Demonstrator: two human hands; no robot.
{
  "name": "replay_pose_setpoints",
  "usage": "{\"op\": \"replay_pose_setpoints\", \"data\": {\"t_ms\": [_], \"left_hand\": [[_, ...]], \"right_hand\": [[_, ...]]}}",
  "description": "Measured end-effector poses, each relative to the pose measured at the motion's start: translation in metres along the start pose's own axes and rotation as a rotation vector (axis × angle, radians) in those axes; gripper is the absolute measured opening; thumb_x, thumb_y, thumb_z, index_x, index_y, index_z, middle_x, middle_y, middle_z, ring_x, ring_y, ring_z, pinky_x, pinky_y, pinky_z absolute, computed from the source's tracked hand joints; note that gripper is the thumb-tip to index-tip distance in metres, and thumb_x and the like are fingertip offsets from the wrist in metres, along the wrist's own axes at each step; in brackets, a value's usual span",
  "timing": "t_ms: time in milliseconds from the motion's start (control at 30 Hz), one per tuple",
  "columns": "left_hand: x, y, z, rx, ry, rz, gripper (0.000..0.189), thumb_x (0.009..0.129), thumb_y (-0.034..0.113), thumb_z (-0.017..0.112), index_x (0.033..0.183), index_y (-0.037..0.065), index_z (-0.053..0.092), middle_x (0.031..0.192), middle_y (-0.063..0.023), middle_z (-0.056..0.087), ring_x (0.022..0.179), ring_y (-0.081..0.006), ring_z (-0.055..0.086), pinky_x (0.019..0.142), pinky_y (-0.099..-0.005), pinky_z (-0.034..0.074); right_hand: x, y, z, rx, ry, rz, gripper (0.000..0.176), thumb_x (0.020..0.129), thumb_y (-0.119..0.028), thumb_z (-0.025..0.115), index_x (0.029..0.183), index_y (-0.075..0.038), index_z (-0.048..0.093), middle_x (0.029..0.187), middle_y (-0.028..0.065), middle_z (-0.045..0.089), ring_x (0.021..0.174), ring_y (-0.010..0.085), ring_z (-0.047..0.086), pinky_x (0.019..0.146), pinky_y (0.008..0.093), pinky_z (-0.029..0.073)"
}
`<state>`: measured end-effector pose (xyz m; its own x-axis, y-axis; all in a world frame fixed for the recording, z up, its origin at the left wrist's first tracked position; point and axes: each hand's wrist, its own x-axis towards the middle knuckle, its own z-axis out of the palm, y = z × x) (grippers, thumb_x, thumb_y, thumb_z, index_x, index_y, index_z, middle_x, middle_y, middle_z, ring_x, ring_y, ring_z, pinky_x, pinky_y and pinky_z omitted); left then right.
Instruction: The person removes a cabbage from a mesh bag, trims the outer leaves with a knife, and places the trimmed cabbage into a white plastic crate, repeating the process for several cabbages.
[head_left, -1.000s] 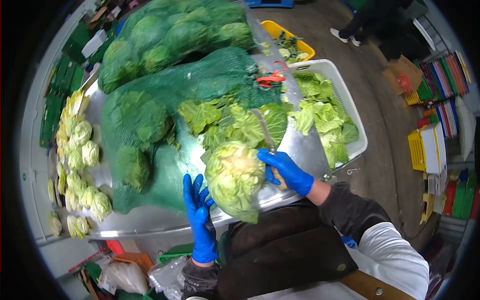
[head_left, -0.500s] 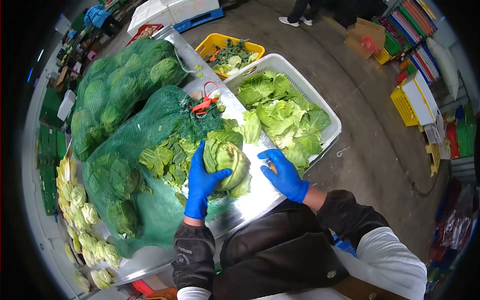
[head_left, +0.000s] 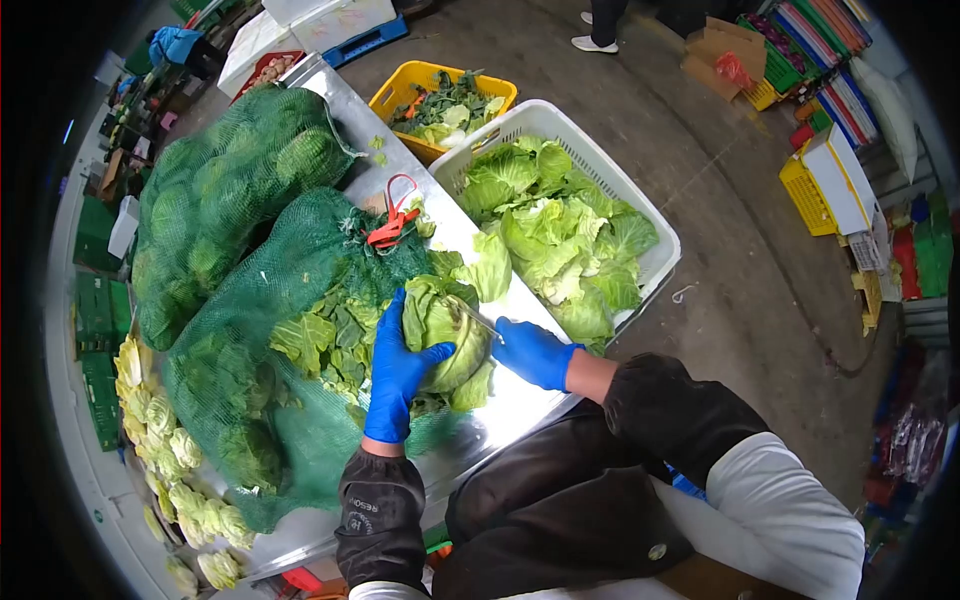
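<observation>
A green cabbage head [head_left: 455, 345] rests on the metal table among loose leaves, its cut stem side partly facing right. My left hand [head_left: 398, 350], in a blue glove, grips it from the left with the thumb across its front. My right hand [head_left: 535, 352], also gloved in blue, is closed around a knife [head_left: 484, 322]; the thin blade reaches the cabbage's upper right side and the handle is hidden in the fist. Under and behind the cabbage spreads a green mesh sack [head_left: 300, 245] with a red tie [head_left: 391, 228] and loose outer leaves [head_left: 310, 343] on it.
A white crate [head_left: 660, 275] of cabbage leaves stands right of the metal table [head_left: 350, 110], beside a yellow crate [head_left: 385, 95] of trimmings. Another full mesh sack [head_left: 230, 190] lies at the far left. Pale small cabbages [head_left: 190, 500] line the left edge. A person's legs [head_left: 603, 20] show behind.
My right hand has moved left to the cabbage and closed from a looser grip, bringing the blade against it. My left hand keeps its hold. The whole view has shifted slightly.
</observation>
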<state>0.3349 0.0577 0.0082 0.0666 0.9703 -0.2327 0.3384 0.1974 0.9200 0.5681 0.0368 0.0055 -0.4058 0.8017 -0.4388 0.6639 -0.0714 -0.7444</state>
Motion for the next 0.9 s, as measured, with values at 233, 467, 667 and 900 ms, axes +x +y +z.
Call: {"op": "replay_pose_setpoints", "data": {"t_ms": [233, 467, 667, 900], "left_hand": [[0.000, 0.017, 0.011, 0.393, 0.040, 0.050, 0.106, 0.052, 0.018, 0.089, 0.143, 0.005, 0.036, 0.134, -0.0233, 0.046, 0.120, -0.0387, 0.048, 0.102, -0.0431, 0.040], [-0.028, 0.028, 0.014, 0.427, 0.042, 0.056, 0.109, 0.053, 0.019, 0.089, 0.145, 0.008, 0.032, 0.140, -0.0249, 0.040, 0.128, -0.0408, 0.039, 0.109, -0.0461, 0.031], [-0.061, 0.049, 0.036, 0.340, 0.094, 0.325, 0.118, 0.054, 0.023, 0.090, 0.149, 0.005, 0.021, 0.147, -0.0208, 0.030, 0.135, -0.0365, 0.031, 0.112, -0.0448, 0.027], [-0.061, 0.037, 0.087, -0.072, 0.356, 0.256, 0.119, 0.061, 0.007, 0.086, 0.151, 0.007, 0.009, 0.153, -0.0148, 0.017, 0.138, -0.0279, 0.025, 0.114, -0.0398, 0.024]], "right_hand": [[0.009, 0.010, -0.008, -0.010, -0.133, 0.052, 0.040, 0.091, -0.028, 0.045, 0.110, 0.006, 0.051, 0.100, 0.0268, 0.063, 0.093, 0.0403, 0.063, 0.083, 0.0466, 0.048], [0.018, 0.035, 0.035, 0.132, 0.057, -0.154, 0.055, 0.091, -0.022, 0.050, 0.140, -0.002, 0.037, 0.096, 0.0248, 0.064, 0.084, 0.0372, 0.066, 0.076, 0.0436, 0.053], [-0.021, 0.007, -0.008, 0.343, 0.376, -0.550, 0.063, 0.092, -0.012, 0.052, 0.149, -0.012, 0.026, 0.094, 0.0130, 0.067, 0.076, 0.0270, 0.067, 0.068, 0.0394, 0.053], [-0.066, 0.023, -0.023, 0.020, 0.452, -0.093, 0.068, 0.088, -0.007, 0.055, 0.149, -0.013, 0.026, 0.107, 0.0244, 0.063, 0.085, 0.0377, 0.065, 0.073, 0.0432, 0.052]]}}
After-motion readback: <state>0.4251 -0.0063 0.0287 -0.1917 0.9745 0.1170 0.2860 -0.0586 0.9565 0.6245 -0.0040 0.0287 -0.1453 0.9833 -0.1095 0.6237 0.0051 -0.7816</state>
